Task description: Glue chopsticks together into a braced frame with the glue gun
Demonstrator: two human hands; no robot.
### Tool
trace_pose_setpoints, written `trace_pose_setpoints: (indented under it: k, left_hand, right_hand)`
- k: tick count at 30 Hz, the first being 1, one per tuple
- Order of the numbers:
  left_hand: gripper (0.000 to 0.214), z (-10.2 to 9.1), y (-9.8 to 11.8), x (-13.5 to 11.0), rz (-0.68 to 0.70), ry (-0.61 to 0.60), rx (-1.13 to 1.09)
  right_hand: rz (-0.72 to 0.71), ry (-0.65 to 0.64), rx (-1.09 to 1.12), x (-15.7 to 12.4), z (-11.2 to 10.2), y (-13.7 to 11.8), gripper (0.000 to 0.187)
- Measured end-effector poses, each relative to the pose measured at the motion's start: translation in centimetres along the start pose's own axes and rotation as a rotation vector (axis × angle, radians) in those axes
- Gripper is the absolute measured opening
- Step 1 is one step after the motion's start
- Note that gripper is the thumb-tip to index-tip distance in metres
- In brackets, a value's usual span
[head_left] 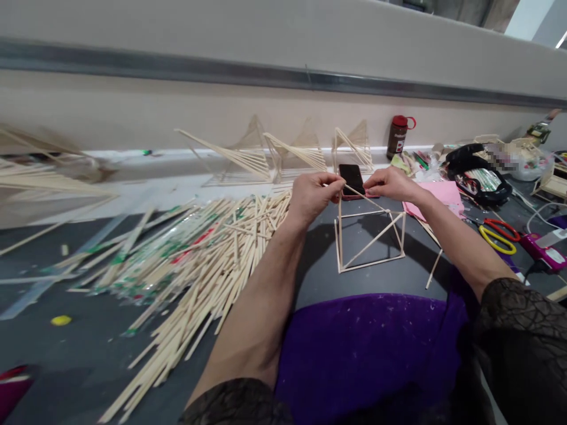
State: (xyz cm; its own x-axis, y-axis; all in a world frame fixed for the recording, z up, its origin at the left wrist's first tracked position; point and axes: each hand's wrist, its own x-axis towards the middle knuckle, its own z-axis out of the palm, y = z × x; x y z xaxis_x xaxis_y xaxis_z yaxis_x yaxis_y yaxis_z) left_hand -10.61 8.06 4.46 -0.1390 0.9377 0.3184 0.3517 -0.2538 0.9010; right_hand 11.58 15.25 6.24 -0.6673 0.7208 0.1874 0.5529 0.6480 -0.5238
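— Hands first: what are they on?

— Both are closed on one thin pale wooden stick (357,193). The left hand (312,196) pinches its near end between thumb and fingertips, and the right hand (390,183) pinches the other end, fingers curled tight. The stick slants just above the top corner of a small open box frame of pale sticks (370,239), and whether it touches that corner I cannot tell.

— Where does the frame stand?

— Upright on the dark grey tabletop (319,271), straight ahead of the person, between the two forearms. A diagonal stick crosses its near face.

— And around it?

— Left of it lies a wide loose heap of pale wooden sticks (199,260), some in clear wrappers with green and red print. Just behind the hands lies a black phone (352,177), and behind that, against the pale wall, stand three finished fan-shaped stick models (283,154). A dark brown bottle with a red cap (397,137) stands to their right.

— The right side?

— A pink sheet of paper (443,198) lies under the right wrist, with scissors with red and yellow handles (498,233) beyond it — well apart from the frame. A purple cloth (363,348) covers the person's lap at the near edge.
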Motion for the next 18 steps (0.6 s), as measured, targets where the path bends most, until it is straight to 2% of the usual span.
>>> trace_pose_setpoints:
  k: [5,8,10,11,13,15,16,18]
  left_hand:
    - [0.016,0.0,0.3,-0.2,-0.036,0.018,-0.012]
    - [0.016,-0.2,0.5,-0.4,-0.039,0.008,0.001]
    - [0.016,-0.3,0.6,-0.4,-0.050,0.008,0.019]
    - [0.016,-0.4,0.6,-0.4,-0.058,0.011,0.031]
    - [0.015,-0.5,0.5,-0.5,-0.073,0.021,0.052]
    - [0.015,-0.6,0.5,-0.6,-0.083,0.035,0.064]
    - [0.015,-0.6,0.5,-0.7,-0.088,0.041,0.066]
    - [0.013,-0.6,0.6,-0.8,-0.098,0.051,0.065]
  right_hand:
    - [-0.006,0.059,0.118,0.9,1.5,1.7,0.030]
    - [-0.059,0.094,0.095,1.1,1.6,1.5,0.040]
    - [-0.058,0.054,0.052,1.1,1.4,1.1,0.046]
    - [-0.044,0.018,0.035,1.1,1.3,0.9,0.043]
    - [-0.004,-0.058,0.057,0.9,1.0,0.8,0.025]
    - [0.011,-0.105,0.203,0.4,0.5,1.1,0.012]
    - [-0.002,-0.094,0.312,0.2,0.1,1.4,0.015]
    - [-0.059,0.006,0.540,-0.4,-0.9,2.1,0.025]
